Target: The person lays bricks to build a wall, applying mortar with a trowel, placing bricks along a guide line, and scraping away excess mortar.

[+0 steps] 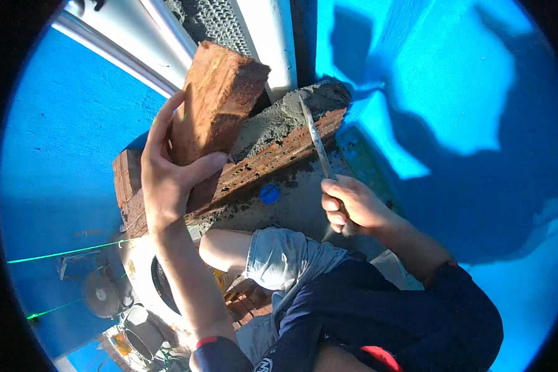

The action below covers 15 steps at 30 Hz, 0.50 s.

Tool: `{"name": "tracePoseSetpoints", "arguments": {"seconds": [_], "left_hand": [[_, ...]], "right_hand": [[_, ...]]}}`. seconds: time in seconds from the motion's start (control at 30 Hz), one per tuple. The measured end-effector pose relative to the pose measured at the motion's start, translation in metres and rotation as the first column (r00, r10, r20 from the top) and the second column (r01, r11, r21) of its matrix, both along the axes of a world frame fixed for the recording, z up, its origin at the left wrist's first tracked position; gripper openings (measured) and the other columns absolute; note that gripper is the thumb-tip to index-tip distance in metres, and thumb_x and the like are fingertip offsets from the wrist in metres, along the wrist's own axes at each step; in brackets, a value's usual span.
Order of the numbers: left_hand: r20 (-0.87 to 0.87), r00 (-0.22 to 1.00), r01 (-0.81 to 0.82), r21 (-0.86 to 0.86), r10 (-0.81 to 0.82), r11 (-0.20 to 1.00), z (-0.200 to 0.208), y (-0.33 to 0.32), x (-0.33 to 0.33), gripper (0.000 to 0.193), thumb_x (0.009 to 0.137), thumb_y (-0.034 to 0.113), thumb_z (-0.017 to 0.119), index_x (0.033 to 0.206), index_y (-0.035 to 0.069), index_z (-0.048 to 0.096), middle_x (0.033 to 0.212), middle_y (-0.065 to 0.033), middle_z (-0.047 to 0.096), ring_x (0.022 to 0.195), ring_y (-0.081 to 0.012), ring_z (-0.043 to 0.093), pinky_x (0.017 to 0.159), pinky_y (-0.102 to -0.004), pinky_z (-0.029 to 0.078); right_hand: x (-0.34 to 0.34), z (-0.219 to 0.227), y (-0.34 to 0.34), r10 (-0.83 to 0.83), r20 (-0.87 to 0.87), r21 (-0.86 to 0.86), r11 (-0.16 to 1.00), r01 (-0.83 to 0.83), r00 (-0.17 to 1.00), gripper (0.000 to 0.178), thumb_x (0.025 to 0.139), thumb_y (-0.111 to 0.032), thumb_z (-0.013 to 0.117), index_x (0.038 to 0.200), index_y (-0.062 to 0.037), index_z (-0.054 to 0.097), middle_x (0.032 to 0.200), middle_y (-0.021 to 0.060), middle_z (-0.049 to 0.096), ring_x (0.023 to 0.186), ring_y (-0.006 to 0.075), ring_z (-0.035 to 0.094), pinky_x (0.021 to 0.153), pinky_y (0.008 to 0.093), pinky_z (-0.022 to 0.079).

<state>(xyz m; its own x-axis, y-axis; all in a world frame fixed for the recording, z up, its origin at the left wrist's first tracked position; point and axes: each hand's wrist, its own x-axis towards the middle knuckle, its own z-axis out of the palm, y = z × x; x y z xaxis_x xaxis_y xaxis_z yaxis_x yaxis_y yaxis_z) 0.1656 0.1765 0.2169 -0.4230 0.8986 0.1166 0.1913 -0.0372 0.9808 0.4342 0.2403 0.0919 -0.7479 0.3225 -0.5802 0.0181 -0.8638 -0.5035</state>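
Note:
A reddish-brown brick (220, 93) is gripped in my left hand (170, 170), thumb on the near side and fingers around its left. It is held tilted over a low brick wall (279, 149). Grey wet mortar (270, 127) is spread along the top of that wall. My right hand (353, 208) is wrapped round the handle of a trowel (316, 136), whose narrow blade shows edge-on. The blade's tip reaches the mortar near the wall's right end. Whether the brick's underside touches the mortar is hidden by the brick and my hand.
Bright blue walls (87, 124) stand left and right. White channels (263, 37) and rough mortar mesh lie behind the brick wall. A taut green string (68, 254) runs at the left. A grey bucket (142, 335) and loose bricks (251, 304) sit at lower left.

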Motion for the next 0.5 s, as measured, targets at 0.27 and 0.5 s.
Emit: {"name": "tracePoseSetpoints", "arguments": {"seconds": [0.27,0.5], "left_hand": [[-0.111,0.975,-0.186,0.049,0.19,0.981,-0.015,-0.067,-0.018,0.094,0.06,0.003,0.078,0.144,-0.001,0.038,0.123,-0.0146,0.058,0.115,-0.0259,0.057,0.103,-0.0393,0.043],[-0.03,0.959,-0.275,0.127,0.281,0.953,-0.027,-0.089,-0.026,0.094,0.055,0.002,0.083,0.141,0.0,0.044,0.119,-0.01,0.059,0.109,-0.0213,0.059,0.099,-0.0337,0.046]], "right_hand": [[-0.056,0.002,-0.027,0.23,0.012,-0.016,0.973,-0.23,0.973,0.02,0.101,-0.024,0.045,0.085,-0.0123,0.043,0.067,0.0007,0.05,0.052,0.015,0.056,0.043,0.0341,0.051],[-0.094,-0.013,-0.066,0.147,-0.048,0.037,0.989,-0.145,0.988,0.022,0.103,-0.027,0.044,0.089,-0.0104,0.041,0.068,0.001,0.05,0.051,0.0142,0.054,0.048,0.0354,0.053]]}}
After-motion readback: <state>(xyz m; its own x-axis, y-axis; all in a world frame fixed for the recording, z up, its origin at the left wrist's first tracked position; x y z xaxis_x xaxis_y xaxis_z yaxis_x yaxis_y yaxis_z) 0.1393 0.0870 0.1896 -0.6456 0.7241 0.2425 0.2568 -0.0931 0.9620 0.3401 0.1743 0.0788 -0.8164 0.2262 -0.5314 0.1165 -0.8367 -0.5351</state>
